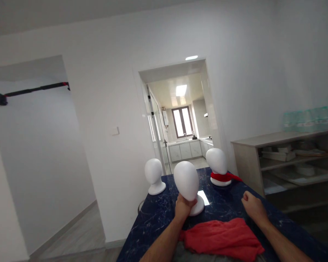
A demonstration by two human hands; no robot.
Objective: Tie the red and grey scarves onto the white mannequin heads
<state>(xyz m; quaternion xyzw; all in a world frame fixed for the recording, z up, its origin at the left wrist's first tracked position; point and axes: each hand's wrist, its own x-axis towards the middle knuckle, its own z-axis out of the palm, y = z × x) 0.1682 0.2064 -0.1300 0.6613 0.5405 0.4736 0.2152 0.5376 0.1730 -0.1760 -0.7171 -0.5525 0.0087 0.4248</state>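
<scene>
- Left hand [183, 208]: fingers wrapped round neck of smooth white foam head [187, 182], centre of marbled navy table [153, 218].
- Right hand [253, 206]: loose fist, holding nothing.
- Red cloth [224, 238]: crumpled, near edge.
- 2 more heads, far.

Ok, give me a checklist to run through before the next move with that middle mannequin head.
1. Left hand grips the neck of the middle mannequin head: ok.
2. Head's base flat on the table: cannot tell, it looks tilted.
3. Right hand free, closed loosely above the table: ok.
4. Red cloth within reach at the near edge: ok.
5. Left head bare, upright: ok.
6. Right head wearing a red scarf: ok.
</scene>
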